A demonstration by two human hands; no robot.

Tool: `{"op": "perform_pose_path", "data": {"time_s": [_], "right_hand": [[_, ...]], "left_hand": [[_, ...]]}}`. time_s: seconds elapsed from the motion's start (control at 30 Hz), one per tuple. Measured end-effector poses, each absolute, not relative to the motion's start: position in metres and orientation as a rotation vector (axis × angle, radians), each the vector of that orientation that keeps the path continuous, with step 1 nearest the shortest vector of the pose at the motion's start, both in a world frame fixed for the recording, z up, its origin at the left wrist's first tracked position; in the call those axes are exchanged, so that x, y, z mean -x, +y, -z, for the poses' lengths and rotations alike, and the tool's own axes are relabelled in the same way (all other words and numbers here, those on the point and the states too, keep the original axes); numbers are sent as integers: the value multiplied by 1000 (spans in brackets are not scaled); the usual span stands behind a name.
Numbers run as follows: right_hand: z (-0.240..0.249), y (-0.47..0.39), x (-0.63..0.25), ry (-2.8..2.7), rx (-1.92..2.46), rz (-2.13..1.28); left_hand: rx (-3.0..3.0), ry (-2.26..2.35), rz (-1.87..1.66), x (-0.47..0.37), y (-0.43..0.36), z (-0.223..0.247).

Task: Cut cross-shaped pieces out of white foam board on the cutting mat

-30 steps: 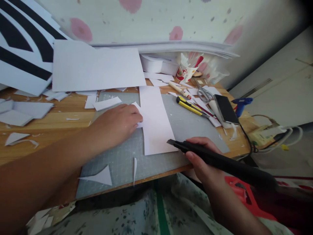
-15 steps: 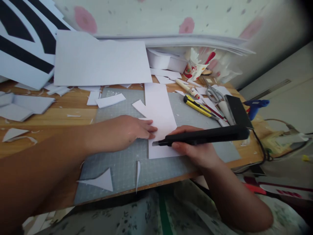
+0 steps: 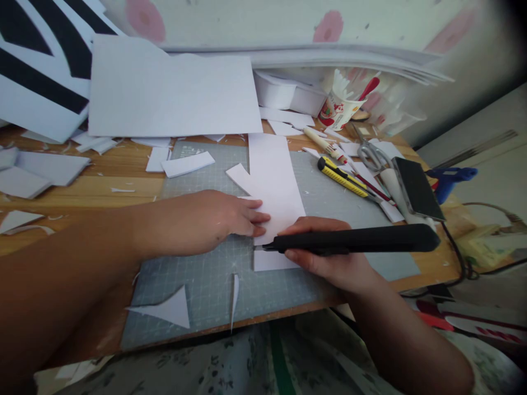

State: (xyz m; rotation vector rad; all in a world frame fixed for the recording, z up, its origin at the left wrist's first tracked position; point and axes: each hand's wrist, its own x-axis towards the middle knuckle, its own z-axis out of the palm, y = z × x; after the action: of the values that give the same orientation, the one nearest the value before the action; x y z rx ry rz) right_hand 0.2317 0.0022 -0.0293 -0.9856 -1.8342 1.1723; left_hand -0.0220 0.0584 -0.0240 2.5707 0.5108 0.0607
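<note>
head view: right hand (image 3: 331,267) closed around a black cutter (image 3: 349,240), blade (image 3: 260,248) at the left edge of a white strip (image 3: 274,181) lying on a grey mat (image 3: 189,280). left hand (image 3: 228,215) lies flat, fingers slightly apart, tips on the strip; firm pressure, with fingertips clear of the blade's line, should favour a clean cut.

Yellow-and-black cutter (image 3: 343,178), gray scissors (image 3: 368,148) and dark phone (image 3: 419,189) near one another, printed cup (image 3: 338,112) behind.

Open mat (image 3: 325,200) right of white strip (image 3: 274,175), yellow cutter (image 3: 342,177) blocking beyond
</note>
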Motion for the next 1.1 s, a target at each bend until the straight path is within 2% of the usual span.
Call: {"op": "perform_pose_path", "data": {"time_s": [0.23,1.1], "right_hand": [[31,1,-232,-1902,1018,-1154],[22,0,-238,-2080,1108,-1075]], "left_hand": [[-2552,519,-139,22,57,21],[-2589,487,-53,28,66,30]]}}
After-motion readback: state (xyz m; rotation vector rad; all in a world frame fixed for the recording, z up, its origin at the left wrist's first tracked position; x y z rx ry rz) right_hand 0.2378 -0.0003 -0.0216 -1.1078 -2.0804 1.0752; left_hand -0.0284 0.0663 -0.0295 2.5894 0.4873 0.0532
